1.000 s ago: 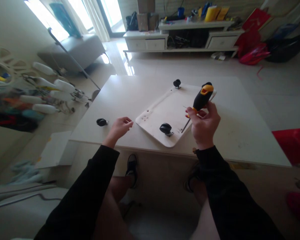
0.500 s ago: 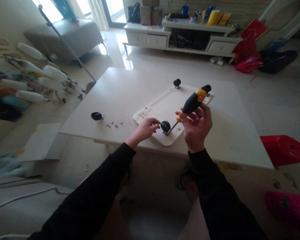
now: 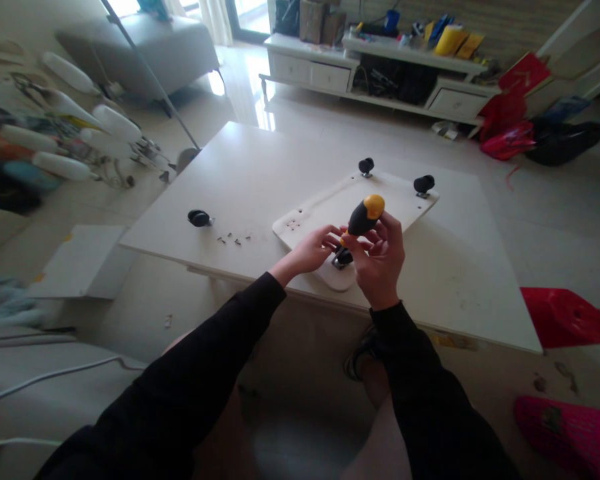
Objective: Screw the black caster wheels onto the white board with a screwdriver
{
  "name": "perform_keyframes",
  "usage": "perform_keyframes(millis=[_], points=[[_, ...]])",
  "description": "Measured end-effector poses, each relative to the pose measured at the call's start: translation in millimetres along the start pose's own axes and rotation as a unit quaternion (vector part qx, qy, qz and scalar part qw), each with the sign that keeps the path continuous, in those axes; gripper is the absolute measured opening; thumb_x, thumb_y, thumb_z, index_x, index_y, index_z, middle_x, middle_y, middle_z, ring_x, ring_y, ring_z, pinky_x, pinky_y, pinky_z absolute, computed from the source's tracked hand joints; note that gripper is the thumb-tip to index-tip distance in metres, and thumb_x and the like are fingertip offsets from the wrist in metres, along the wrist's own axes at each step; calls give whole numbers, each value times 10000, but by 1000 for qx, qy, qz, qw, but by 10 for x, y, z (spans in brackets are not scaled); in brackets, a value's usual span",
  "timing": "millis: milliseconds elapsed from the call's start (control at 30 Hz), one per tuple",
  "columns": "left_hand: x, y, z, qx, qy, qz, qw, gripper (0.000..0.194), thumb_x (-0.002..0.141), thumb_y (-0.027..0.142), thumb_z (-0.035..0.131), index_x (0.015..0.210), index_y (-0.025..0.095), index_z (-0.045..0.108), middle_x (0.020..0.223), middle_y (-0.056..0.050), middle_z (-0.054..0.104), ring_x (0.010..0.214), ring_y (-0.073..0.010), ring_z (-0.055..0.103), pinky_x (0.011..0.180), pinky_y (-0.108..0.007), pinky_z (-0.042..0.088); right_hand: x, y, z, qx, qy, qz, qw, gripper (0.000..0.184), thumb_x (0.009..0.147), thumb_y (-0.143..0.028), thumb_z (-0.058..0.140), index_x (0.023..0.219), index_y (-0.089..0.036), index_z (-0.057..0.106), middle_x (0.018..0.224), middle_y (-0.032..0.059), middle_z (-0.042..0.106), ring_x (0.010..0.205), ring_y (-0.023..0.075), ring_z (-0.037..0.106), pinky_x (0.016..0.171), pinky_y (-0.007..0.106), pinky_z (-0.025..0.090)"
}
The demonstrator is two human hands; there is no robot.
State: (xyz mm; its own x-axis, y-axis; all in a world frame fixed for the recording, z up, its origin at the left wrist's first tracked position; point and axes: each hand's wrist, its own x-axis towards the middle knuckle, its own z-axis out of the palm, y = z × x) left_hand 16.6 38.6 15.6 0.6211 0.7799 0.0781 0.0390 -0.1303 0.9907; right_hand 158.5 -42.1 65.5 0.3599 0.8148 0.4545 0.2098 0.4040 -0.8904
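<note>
My right hand grips a black and yellow screwdriver, its handle tilted up to the right. The shaft slants down to the metal plate of a black caster wheel at the near corner of a white board. My left hand has its fingers closed at this caster, partly hidden behind the screwdriver. Two more casters, a far one and a right one, stand upright on the board. A loose caster lies to the left, near several small screws.
The board lies on a white table. A white box stands on the floor at the left, and a red stool at the right. Behind is a low white cabinet with assorted things on it.
The screwdriver and right hand have moved left, the handle now nearer my left hand. My left fingers have shifted over the caster. The whole view has shifted slightly.
</note>
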Motion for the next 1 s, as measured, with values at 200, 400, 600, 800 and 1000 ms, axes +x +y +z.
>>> perform_keyframes(millis=[200,400,600,800,1000], points=[[22,-88,-9,-11,-21,23,999,679,750,-76,472,1356,185,634,1111,-105,799,1028,-202,763,976,-406,605,-1,21,39,-4,-7,-10,1000,604,808,-357,886,1349,-393,620,1120,-13,781,956,184,822,720,303,682],[35,-87,9,-17,-25,46,999,697,728,-61,491,1363,177,653,1131,-120,804,1043,-224,765,962,-411,611,-5,39,49,-35,-9,-26,999,585,822,-323,868,1361,-410,655,1113,-11,796,980,178,807,715,286,672],[14,-89,-4,-19,-35,58,998,577,746,-38,509,1248,168,705,1201,-147,792,1086,-240,751,929,-409,612,-29,26,86,-45,0,-20,999,602,798,-300,882,1358,-412,690,1085,-14,806,938,176,809,681,273,649],[35,-64,4,-16,-32,48,998,614,730,-76,475,1239,163,721,1158,-129,804,1043,-218,755,923,-387,613,-32,38,107,-50,12,-37,998,589,788,-291,887,1330,-414,693,1061,-19,783,909,163,790,629,241,613],[37,18,-18,19,-25,12,999,519,775,-70,486,1157,147,762,1089,-106,823,890,-178,747,851,-342,612,11,81,95,-62,4,-24,998,609,812,-365,875,1373,-403,641,1098,-2,751,942,187,791,737,321,669]])
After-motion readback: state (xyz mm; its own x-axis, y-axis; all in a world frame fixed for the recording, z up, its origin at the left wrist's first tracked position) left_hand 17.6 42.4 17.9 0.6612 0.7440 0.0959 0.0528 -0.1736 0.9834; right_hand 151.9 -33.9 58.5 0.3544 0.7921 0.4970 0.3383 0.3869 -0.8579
